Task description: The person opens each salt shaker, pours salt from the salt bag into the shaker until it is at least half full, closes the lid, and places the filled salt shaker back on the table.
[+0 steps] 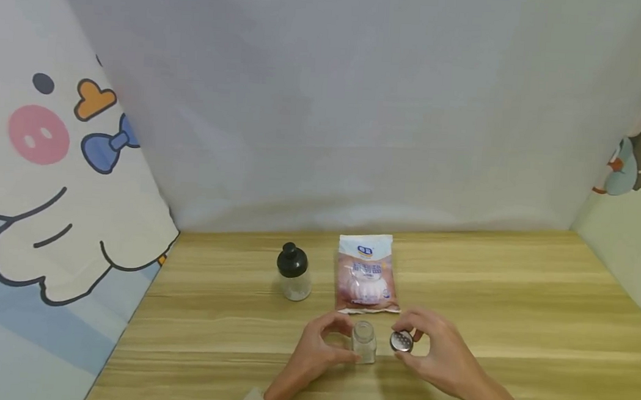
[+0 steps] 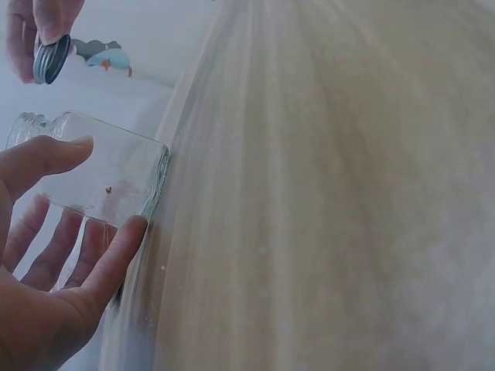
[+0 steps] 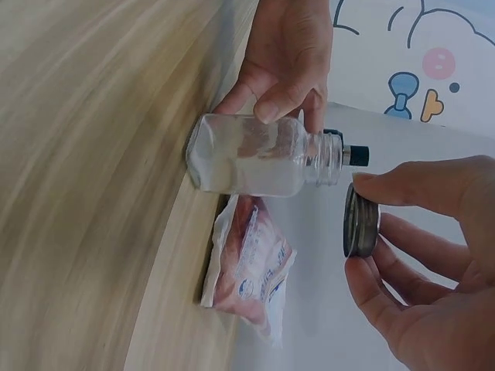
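My left hand (image 1: 317,349) holds a small clear glass shaker jar (image 1: 364,343) upright on the table, thumb on the near side and fingers on the far side. The jar's threaded neck is uncovered, as the right wrist view also shows. To the right of the jar, my right hand (image 1: 438,354) pinches a round silver shaker lid (image 1: 402,341) with several holes in its top. Thumb and fingertips grip the lid's edge, apart from the jar and above the table. In the left wrist view a small brown speck shows on the jar (image 2: 108,166).
A printed bag (image 1: 368,276), pink-brown and white, lies flat just behind the jar. Left of it stands a clear bottle with a black lid (image 1: 292,268). A pale cloth wall (image 1: 359,104) rises along the back of the wooden table (image 1: 207,340), with cartoon-printed sheets at both sides.
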The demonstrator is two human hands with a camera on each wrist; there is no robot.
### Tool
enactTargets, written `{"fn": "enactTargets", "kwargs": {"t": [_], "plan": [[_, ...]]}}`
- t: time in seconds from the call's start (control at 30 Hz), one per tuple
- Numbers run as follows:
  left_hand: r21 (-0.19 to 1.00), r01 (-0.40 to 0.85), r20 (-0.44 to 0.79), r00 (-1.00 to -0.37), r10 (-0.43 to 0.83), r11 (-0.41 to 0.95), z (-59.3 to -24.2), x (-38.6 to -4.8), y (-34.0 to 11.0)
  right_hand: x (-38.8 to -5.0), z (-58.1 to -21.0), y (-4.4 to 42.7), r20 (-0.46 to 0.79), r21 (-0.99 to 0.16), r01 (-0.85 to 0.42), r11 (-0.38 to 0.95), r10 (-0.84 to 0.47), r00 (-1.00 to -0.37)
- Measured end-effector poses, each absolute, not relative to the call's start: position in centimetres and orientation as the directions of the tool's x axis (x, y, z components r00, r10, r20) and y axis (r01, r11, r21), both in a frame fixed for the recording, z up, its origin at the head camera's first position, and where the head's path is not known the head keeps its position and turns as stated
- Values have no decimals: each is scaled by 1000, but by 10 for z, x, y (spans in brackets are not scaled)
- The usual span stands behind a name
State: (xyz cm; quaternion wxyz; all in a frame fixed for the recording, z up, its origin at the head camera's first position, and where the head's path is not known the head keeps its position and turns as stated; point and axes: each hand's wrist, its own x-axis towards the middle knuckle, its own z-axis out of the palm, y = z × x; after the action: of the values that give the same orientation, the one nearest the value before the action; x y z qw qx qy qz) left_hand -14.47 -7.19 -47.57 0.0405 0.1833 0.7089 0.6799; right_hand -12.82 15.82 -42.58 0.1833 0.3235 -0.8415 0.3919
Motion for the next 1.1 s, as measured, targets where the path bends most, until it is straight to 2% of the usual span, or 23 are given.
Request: {"fn": "enactTargets", "kwargs": {"t": [0.33,0.57,0.73,1.1], "plan": [[987,163,151,-934,324,10,-475,-146,-71,-117,-431,183,564,-530,-671,519,-376,-736],[983,182,165,-935,314,23,-502,-156,-71,-109,-441,196,542,-518,-657,548,-383,-747],[982,186,168,-934,316,27,-505,-157,-72,-105,-450,202,526,-512,-674,532,-426,-736],[982,186,165,-934,317,36,-503,-154,-73,-95,-466,218,313,-586,-601,543,-533,-786]]}}
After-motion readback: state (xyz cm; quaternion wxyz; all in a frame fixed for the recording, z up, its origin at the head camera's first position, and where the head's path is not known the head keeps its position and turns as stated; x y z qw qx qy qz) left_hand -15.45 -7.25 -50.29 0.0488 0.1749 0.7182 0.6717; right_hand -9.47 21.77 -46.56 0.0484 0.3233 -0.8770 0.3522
